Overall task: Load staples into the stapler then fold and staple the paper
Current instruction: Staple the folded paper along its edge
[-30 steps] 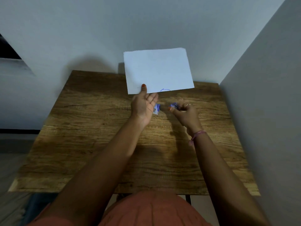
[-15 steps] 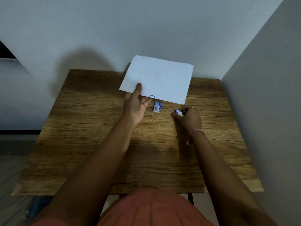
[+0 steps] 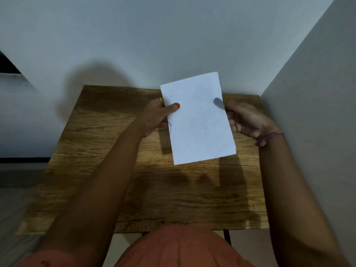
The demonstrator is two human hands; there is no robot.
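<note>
I hold the paper sheet above the wooden table, long axis running 12 to 6 o'clock. My left hand pinches its 9 o'clock edge; my right hand grips the 3 o'clock edge.

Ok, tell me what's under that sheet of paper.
The paper is held above the wooden table by the left hand and right hand. Only its shadow on the table shows below; anything lying directly beneath is covered.

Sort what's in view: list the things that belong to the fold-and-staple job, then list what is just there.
Part of the job:
- paper, held up over the table
- left hand, pinching the paper's left edge
- right hand, holding the right edge

Just there:
- wooden table
- pink wristband
- walls

No stapler or staples can be seen.
</note>
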